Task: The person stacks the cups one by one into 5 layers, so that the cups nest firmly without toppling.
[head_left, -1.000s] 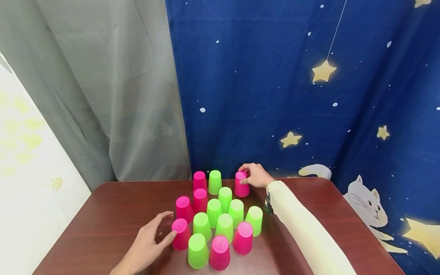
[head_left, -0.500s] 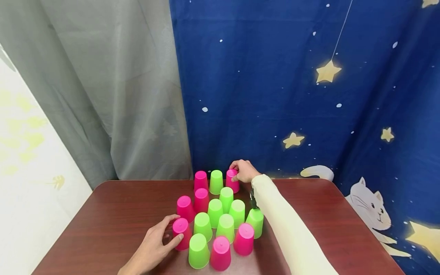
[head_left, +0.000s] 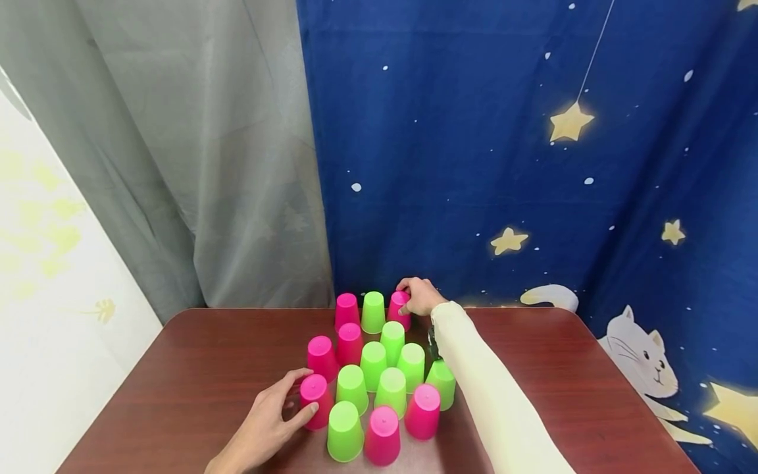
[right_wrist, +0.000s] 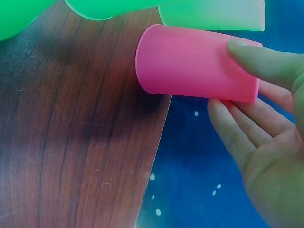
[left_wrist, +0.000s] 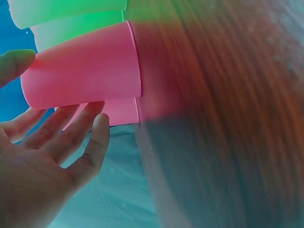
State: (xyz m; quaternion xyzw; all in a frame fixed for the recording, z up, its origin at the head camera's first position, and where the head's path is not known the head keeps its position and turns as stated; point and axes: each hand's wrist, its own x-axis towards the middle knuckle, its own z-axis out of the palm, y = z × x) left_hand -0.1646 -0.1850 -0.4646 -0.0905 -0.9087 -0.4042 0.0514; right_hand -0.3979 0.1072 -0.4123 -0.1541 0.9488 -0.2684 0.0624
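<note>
Upside-down pink and green plastic cups stand in a close group on the brown table. In the head view, my left hand (head_left: 266, 418) has its thumb and fingers on either side of the front-left pink cup (head_left: 318, 401). The left wrist view shows the thumb and fingertips against that cup (left_wrist: 85, 66). At the table's far edge, my right hand (head_left: 422, 297) grips the back-right pink cup (head_left: 398, 322) near its base, which faces up. In the right wrist view, the thumb lies on one side of this cup (right_wrist: 190, 61) and the fingers on the other.
A green cup (head_left: 373, 313) and a pink cup (head_left: 346, 313) stand left of the right hand's cup. Several green cups fill the middle, with a pink cup (head_left: 382, 434) in front. Behind the table (head_left: 195, 375) hang grey and starry blue curtains (head_left: 444, 164).
My right hand has brought its pink cup leftward, beside the back green cup. The left hand's fingers have closed in on the front-left pink cup. The view has shifted slightly.
</note>
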